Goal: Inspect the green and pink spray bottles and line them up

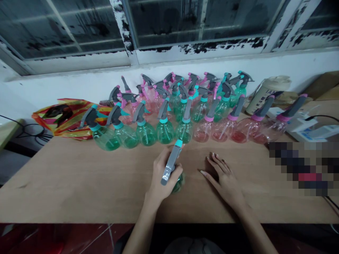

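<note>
My left hand point(162, 176) is wrapped round the neck of a green spray bottle point(179, 183) with a grey and turquoise trigger head. Its body is mostly hidden behind my fingers, near the middle of the wooden table point(79, 183). To the right, my right hand point(225, 178) lies on the tabletop, holding nothing, with its fingers spread. Just beyond the hands runs a front row of spray bottles: green ones point(147, 134) on the left, pink ones point(202, 131) on the right. Each stands with its trigger head on.
More pink and green spray bottles point(176, 100) crowd behind the row, by the wall. A striped plastic bag point(74, 120) lies at left. A cream-coloured container point(267, 93), white boxes point(317, 132) and a cardboard box point(325, 86) are at right. The right edge has a blurred patch.
</note>
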`<control>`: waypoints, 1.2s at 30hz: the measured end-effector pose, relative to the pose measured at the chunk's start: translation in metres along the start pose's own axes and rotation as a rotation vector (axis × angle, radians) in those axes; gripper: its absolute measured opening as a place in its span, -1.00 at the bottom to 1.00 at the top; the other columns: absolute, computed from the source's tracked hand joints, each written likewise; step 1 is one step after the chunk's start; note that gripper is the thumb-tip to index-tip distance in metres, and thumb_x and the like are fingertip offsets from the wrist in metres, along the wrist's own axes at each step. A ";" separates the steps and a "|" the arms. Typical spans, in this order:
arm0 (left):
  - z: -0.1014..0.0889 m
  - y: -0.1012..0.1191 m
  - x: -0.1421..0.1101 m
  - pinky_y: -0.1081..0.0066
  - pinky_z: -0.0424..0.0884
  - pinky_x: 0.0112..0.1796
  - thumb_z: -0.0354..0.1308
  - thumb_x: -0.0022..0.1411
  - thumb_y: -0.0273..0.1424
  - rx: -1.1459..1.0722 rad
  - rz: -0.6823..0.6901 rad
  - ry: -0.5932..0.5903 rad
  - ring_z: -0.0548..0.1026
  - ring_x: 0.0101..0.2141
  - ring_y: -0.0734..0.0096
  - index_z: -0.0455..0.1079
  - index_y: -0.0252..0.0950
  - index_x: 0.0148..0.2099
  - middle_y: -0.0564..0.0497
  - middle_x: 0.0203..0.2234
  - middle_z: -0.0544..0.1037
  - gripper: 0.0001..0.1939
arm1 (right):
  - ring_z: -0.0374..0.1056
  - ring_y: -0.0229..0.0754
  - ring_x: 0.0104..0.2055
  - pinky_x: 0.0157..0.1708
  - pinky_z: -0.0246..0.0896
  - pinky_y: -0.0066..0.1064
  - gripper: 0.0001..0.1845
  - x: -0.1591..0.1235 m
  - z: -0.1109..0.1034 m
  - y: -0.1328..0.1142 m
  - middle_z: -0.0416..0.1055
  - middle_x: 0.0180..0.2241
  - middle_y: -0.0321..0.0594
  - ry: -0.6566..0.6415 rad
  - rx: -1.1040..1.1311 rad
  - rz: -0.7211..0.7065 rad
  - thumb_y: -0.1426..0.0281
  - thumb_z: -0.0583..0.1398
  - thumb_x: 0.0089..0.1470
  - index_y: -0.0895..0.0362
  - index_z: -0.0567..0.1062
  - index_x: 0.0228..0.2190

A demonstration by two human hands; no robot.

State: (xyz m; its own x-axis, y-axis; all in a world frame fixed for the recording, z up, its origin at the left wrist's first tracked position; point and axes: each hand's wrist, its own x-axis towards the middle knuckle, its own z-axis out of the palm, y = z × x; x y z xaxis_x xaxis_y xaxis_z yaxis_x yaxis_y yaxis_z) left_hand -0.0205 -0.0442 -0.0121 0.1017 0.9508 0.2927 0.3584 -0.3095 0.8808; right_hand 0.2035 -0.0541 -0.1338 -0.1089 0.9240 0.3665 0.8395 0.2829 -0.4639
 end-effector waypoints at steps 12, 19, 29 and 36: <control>0.000 0.001 0.002 0.29 0.45 -0.24 0.08 0.12 -0.50 -0.020 0.003 -0.007 0.51 -0.30 0.32 0.36 -0.19 -0.02 -0.06 -0.17 0.51 -0.65 | 0.03 0.02 0.26 0.19 -0.06 0.03 -0.36 -0.001 0.000 0.001 0.19 0.19 0.01 0.006 0.000 -0.007 0.02 0.03 0.15 0.17 0.29 0.11; -0.001 0.001 0.001 0.26 0.44 -0.19 0.08 0.12 -0.46 0.050 0.031 0.033 0.52 -0.31 0.28 0.37 -0.22 -0.23 0.00 -0.34 0.51 -0.86 | 0.01 0.03 0.27 0.19 -0.06 0.05 -0.36 -0.001 0.000 0.002 0.16 0.21 0.00 -0.006 0.012 -0.007 0.03 0.01 0.16 0.15 0.27 0.13; 0.001 -0.004 0.000 0.20 0.46 -0.17 0.08 0.11 -0.50 0.035 0.012 0.019 0.51 -0.31 0.28 0.35 -0.17 0.03 -0.04 -0.27 0.51 -0.60 | 0.00 0.02 0.27 0.20 -0.08 0.05 -0.35 -0.001 0.000 0.002 0.15 0.22 -0.02 -0.015 0.009 -0.008 0.03 0.01 0.16 0.15 0.25 0.15; 0.002 -0.004 0.000 0.22 0.47 -0.18 0.09 0.12 -0.49 0.023 0.003 0.028 0.53 -0.33 0.31 0.36 -0.18 0.02 -0.04 -0.27 0.52 -0.62 | 0.01 0.01 0.27 0.21 -0.08 0.00 -0.35 -0.001 -0.001 0.002 0.16 0.21 0.03 -0.016 -0.007 -0.009 0.03 0.00 0.17 0.21 0.28 0.12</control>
State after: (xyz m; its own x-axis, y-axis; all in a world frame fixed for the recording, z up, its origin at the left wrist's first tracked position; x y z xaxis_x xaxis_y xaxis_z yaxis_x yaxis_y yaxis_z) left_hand -0.0199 -0.0430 -0.0164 0.0768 0.9490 0.3057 0.3795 -0.3113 0.8712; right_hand 0.2052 -0.0547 -0.1344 -0.1251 0.9253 0.3580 0.8423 0.2897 -0.4545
